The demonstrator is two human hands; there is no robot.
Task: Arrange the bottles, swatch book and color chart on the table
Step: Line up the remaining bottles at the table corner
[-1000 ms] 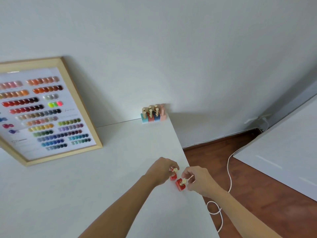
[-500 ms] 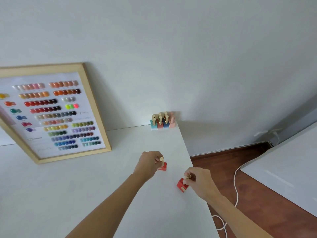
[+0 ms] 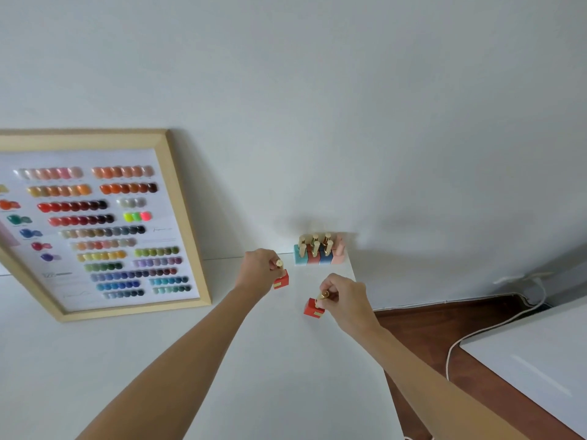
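My left hand (image 3: 258, 272) grips the gold cap of a small red bottle (image 3: 281, 280), held near the back of the white table (image 3: 270, 376). My right hand (image 3: 344, 299) pinches the gold cap of a second red bottle (image 3: 312, 308), tilted, closer to me by the table's right edge. Several bottles (image 3: 319, 254) in teal, red, blue and pink stand clustered in the far right corner against the wall. The framed color chart (image 3: 95, 223) leans against the wall at the left. No swatch book is in view.
The table's right edge drops to a dark wooden floor (image 3: 444, 325), where a white cable (image 3: 476, 333) runs to a wall socket. Another white surface (image 3: 533, 360) sits at the lower right.
Both hands have carried their red bottles away from me, toward the bottle cluster in the back corner. The left hand has moved farther than the right, and the two bottles are now apart.
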